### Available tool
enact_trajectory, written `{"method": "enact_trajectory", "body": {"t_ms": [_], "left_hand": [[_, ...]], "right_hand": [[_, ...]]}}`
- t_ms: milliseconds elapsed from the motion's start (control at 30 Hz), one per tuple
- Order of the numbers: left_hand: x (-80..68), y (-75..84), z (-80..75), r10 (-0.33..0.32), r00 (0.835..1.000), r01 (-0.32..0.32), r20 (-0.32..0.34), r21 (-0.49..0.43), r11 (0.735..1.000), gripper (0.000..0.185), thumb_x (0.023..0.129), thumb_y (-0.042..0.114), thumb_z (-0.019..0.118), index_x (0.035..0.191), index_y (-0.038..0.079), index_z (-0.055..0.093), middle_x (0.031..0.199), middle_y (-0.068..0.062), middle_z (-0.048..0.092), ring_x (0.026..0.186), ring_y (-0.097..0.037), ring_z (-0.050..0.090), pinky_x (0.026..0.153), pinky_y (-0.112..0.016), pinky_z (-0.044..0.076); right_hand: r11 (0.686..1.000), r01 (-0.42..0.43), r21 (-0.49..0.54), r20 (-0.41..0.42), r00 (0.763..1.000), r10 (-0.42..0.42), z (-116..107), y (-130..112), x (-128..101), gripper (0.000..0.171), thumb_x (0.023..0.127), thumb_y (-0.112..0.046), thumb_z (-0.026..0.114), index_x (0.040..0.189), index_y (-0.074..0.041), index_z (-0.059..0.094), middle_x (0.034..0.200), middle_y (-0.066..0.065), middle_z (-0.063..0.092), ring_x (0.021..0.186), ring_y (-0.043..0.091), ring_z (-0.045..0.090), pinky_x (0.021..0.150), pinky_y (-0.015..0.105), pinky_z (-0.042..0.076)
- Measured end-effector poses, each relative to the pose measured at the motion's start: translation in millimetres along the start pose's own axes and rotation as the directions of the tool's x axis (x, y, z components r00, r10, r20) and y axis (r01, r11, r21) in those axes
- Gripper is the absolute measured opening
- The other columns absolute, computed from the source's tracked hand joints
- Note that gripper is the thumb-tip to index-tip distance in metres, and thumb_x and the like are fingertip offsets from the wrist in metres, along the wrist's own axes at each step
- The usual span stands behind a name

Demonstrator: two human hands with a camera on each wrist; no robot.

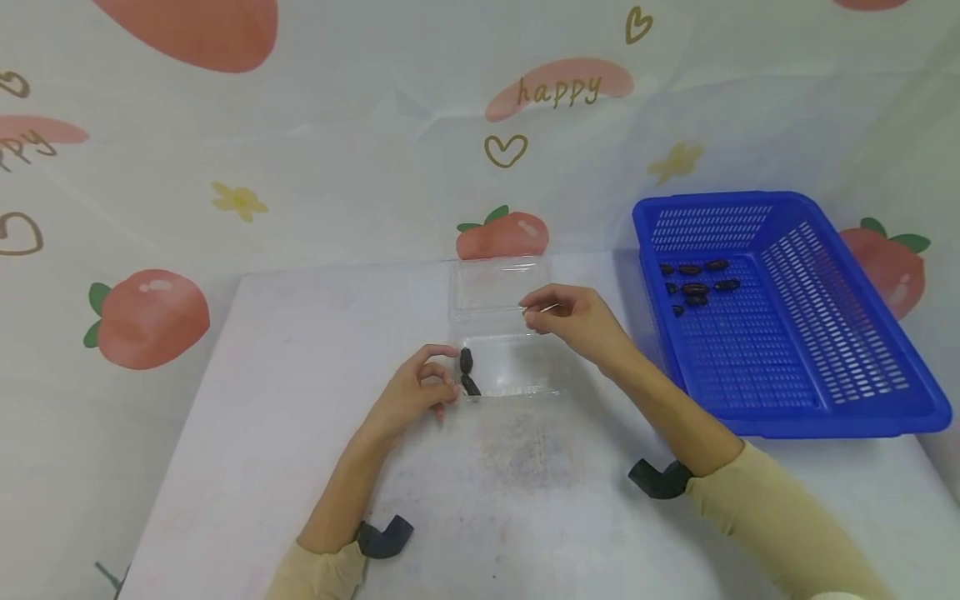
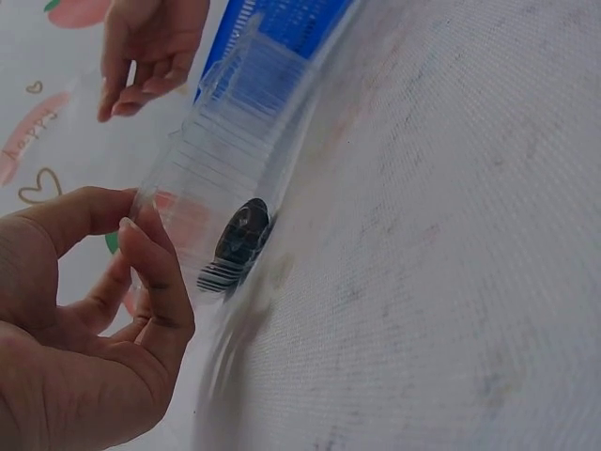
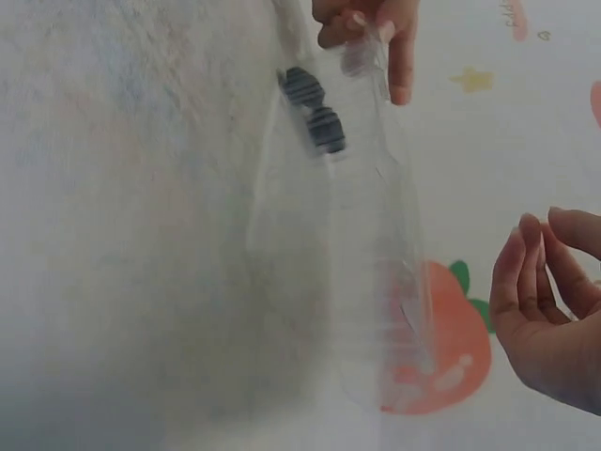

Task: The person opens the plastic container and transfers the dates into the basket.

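Left hand (image 1: 416, 392) pinches the clear clamshell box's (image 1: 510, 367) near-left corner mid-table, two dates (image 1: 468, 372) inside, right hand (image 1: 573, 317), grip loosely curled, at the raised lid (image 1: 495, 285); best steady that corner while closing evenly.

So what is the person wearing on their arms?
Pale yellow long sleeves, pushed up the forearms. The left sleeve and the right sleeve each end beside a small black curved holder strapped near the wrist. Both hands are bare: no gloves or rings visible.

White table (image 1: 300, 400): clear clamshell box (image 1: 502, 333), blue basket (image 1: 787, 317).
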State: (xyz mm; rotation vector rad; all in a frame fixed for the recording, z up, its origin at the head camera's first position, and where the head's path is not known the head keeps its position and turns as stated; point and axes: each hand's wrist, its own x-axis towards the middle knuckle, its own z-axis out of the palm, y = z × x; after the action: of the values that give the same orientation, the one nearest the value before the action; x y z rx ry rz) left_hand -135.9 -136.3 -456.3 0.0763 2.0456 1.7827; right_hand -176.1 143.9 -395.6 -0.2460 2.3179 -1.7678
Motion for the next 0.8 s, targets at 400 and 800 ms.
{"method": "enact_trajectory", "body": {"t_ms": [400,800], "left_hand": [[-0.9,0.7,0.8,-0.005,1.000,0.005,-0.010,-0.011,1.000,0.052,0.086,-0.002,0.067,0.135,0.009,0.052,0.087,-0.007,0.054,0.073,-0.026,0.056,0.054,-0.029,0.051],[0.5,-1.4,0.7,0.002,1.000,-0.002,-0.010,-0.011,1.000,0.052,0.086,-0.002,0.068,0.134,0.009,0.052,0.087,-0.008,0.055,0.071,-0.024,0.055,0.054,-0.030,0.051]], "right_hand": [[0.999,-0.041,0.020,0.077,0.996,0.040,31,12,15,0.026,0.090,-0.014,0.073,0.115,-0.004,0.070,0.102,0.010,0.070,0.097,0.040,0.066,0.091,0.052,0.051],[0.996,-0.039,-0.076,0.118,0.992,0.047,60,30,31,0.023,0.089,-0.009,0.073,0.111,-0.002,0.072,0.094,0.007,0.070,0.085,0.021,0.068,0.078,0.030,0.056]]}}
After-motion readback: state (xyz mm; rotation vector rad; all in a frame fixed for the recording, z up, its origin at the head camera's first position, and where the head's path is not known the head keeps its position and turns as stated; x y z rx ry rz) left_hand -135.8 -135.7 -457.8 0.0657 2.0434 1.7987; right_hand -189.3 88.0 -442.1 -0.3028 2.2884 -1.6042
